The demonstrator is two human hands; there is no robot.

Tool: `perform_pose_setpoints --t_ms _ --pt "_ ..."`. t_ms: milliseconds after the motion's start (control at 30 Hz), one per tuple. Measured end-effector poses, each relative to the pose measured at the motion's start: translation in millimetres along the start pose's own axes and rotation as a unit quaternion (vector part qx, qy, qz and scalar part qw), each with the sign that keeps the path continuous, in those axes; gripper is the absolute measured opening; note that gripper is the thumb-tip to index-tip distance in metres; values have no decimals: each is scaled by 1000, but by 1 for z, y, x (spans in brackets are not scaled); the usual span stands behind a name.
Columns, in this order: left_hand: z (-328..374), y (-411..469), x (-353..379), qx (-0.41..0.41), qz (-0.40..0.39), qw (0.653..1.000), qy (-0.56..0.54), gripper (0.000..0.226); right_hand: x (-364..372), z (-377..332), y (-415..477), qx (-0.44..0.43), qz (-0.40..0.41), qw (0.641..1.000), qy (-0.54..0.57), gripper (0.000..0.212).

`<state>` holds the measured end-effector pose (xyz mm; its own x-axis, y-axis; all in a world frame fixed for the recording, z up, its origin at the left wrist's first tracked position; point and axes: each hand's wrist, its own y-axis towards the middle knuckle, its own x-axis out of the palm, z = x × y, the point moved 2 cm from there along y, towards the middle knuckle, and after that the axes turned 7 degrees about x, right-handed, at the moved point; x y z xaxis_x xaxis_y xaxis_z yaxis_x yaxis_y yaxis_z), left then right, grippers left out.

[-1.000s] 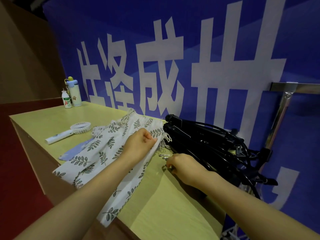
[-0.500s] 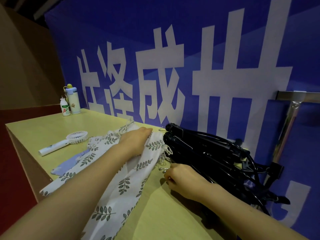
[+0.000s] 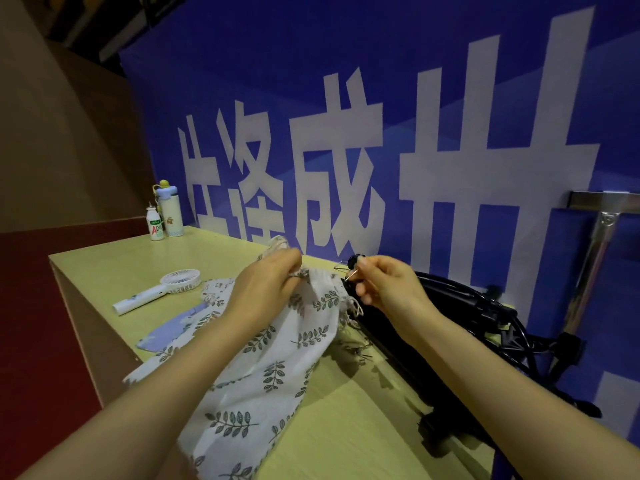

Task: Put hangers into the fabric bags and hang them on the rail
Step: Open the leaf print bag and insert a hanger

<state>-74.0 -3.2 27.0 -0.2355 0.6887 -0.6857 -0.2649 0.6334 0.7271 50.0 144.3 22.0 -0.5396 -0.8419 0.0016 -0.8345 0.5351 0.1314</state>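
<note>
The blue banner (image 3: pixel 450 81) filling the upper and right part of the frame carries large white Chinese characters; the right two read "成卅", the left two are only partly legible. The small white plastic bottle (image 3: pixel 154 226) at left centre bears a label reading "AD".

- A pale yellow-green worktop (image 3: pixel 114 268) carries the loose items.
- A white handheld fan (image 3: pixel 162 289) lies flat on it, round head toward the wall, handle toward the near-left edge.
- A small white drink bottle (image 3: pixel 154 226) with a red-lettered label stands upright at the far corner.
- Just beside it, touching or nearly so, stands a taller white flask (image 3: pixel 170 213) with a blue lid and a yellow knob.
- A blue banner (image 3: pixel 450 81) with large white characters covers the wall behind.
- Dark red flooring (image 3: pixel 31 341) lies to the left.
</note>
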Motion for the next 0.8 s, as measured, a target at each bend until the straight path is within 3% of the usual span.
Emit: perform_pose_setpoints --t_ms 133,300,400,500,533,567,600,633,667,733,800 --pt "12 -21 -16 44 5 999 -32 26 21 -11 -11 -53 -21 994 -89 26" --pt "21 -33 -50 49 11 997 -65 6 48 -31 -31 -109 -60 978 -170 23" --pt "22 -34 -80 -31 107 992 -67 30 67 -42 -42 -134 -77 964 -216 26" --pt "24 -30 -115 -161 219 960 -69 29 90 -52 -57 -172 -99 947 -252 27" --pt "20 -28 -124 -223 258 932 -124 23 100 -56 -62 -178 -105 949 -237 26" --pt "15 -29 -135 -298 304 878 -221 14 110 -62 -70 -178 -111 955 -209 26" --pt "7 -29 -145 -363 344 796 -341 4 120 -66 -76 -173 -114 962 -175 29" --pt "2 -33 -158 -419 365 710 -432 7 130 -69 -81 -164 -118 969 -144 31" --pt "-5 -38 -170 -451 364 654 -486 10 140 -71 -87 -149 -124 973 -122 32" --pt "-11 -48 -195 -474 327 621 -532 9 157 -72 -97 -118 -152 977 -87 32" --pt "-7 -59 -211 -465 282 614 -573 35 170 -70 -105 -76 -185 979 -36 32"
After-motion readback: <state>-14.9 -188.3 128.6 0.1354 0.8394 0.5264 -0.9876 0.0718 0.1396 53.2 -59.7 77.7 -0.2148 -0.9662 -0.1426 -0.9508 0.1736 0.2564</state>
